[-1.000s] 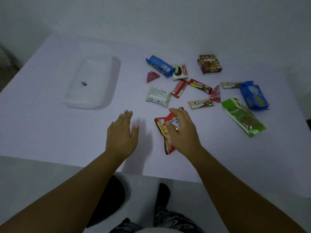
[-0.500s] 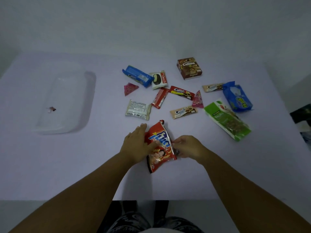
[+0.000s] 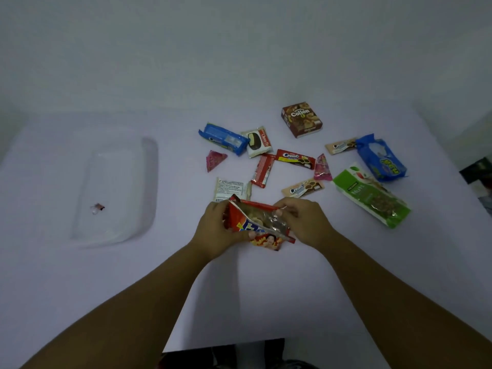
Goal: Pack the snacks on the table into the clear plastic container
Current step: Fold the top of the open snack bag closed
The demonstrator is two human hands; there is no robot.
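A red snack bag [image 3: 257, 222] is held above the white table [image 3: 266, 288], gripped from both sides. My left hand [image 3: 218, 230] holds its left edge and my right hand [image 3: 306, 222] pinches its right top. The clear plastic container [image 3: 117, 190] lies to the left with one small red item [image 3: 99, 208] inside. Beyond my hands lie a white packet [image 3: 229, 189], a blue biscuit pack [image 3: 222, 138], a brown Collon box [image 3: 302, 119], a green nut bag [image 3: 371, 198], a blue bag [image 3: 380, 157] and several small bars.
Two pink triangular sweets [image 3: 215, 159] [image 3: 322, 168] lie among the bars. The table's near edge [image 3: 226, 344] runs at the bottom, with dark floor below. A dark object [image 3: 476, 169] shows past the table's right edge.
My left hand came over and took the red bag's left side. Both hands lifted and turned the bag, which now faces me more open. The view shifted, so the container sits further left.
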